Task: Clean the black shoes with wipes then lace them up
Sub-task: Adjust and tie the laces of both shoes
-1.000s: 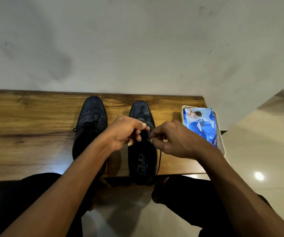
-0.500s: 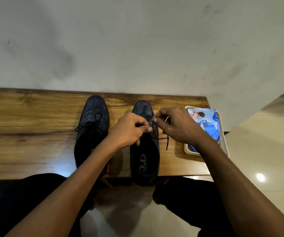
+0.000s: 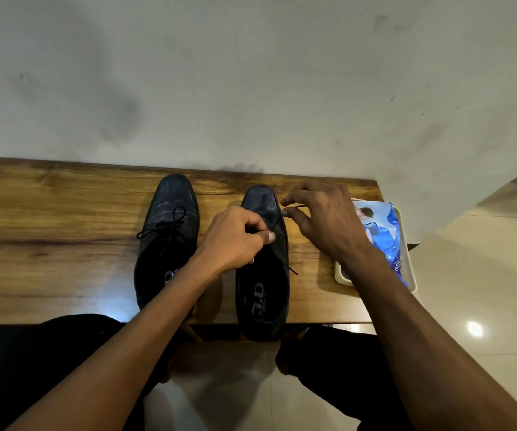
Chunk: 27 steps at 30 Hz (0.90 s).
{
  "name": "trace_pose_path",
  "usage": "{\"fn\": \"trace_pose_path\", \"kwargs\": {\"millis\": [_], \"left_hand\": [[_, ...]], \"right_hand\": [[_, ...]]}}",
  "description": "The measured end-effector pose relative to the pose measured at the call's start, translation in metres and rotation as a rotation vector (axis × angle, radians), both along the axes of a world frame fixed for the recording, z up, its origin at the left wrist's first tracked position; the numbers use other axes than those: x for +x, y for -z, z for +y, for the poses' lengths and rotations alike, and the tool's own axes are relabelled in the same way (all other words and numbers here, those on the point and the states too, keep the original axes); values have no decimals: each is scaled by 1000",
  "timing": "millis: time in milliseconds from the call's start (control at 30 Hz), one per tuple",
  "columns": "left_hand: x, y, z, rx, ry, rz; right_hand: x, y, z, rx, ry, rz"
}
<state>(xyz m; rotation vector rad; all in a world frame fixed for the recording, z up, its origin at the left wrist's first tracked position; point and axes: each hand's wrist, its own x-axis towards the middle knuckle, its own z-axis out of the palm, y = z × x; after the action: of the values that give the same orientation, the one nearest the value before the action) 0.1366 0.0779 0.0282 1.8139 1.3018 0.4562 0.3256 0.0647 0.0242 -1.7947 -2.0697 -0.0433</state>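
Two black shoes stand side by side on the wooden bench [image 3: 48, 231], toes to the wall. The left shoe [image 3: 170, 219] has its lace tied in a bow. The right shoe [image 3: 263, 293] has a thin black lace [image 3: 291, 270] partly threaded, one end trailing off its right side. My left hand [image 3: 235, 237] pinches the lace over the right shoe's eyelets. My right hand [image 3: 322, 219] is beside the shoe's toe and pinches the other lace end between thumb and finger, drawn out to the right.
A blue pack of wipes [image 3: 381, 234] lies in a white tray [image 3: 406, 269] at the bench's right end. A pale wall stands right behind the bench. My knees in dark trousers [image 3: 338, 362] are below the bench's front edge, over a tiled floor.
My right hand has moved up and away from me, toward the shoe's toe, drawing the lace end out. My left hand has stayed on the lace at the eyelets.
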Motion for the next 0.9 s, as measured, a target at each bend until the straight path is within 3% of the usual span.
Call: {"fn": "trace_pose_path", "kwargs": {"millis": [100, 267, 400, 700, 900], "left_hand": [[0, 0, 2, -40, -20, 3], [-3, 2, 2, -98, -47, -11], [-4, 5, 1, -123, -62, -31], [-5, 2, 0, -107, -39, 0], [-4, 0, 1, 101, 50, 195]], "right_hand": [[-18, -5, -4, 31, 12, 66], [-27, -4, -14, -263, -45, 417], [-20, -2, -16, -371, -64, 592], [-20, 1, -11, -515, -76, 564], [-28, 1, -12, -473, -29, 382]]}}
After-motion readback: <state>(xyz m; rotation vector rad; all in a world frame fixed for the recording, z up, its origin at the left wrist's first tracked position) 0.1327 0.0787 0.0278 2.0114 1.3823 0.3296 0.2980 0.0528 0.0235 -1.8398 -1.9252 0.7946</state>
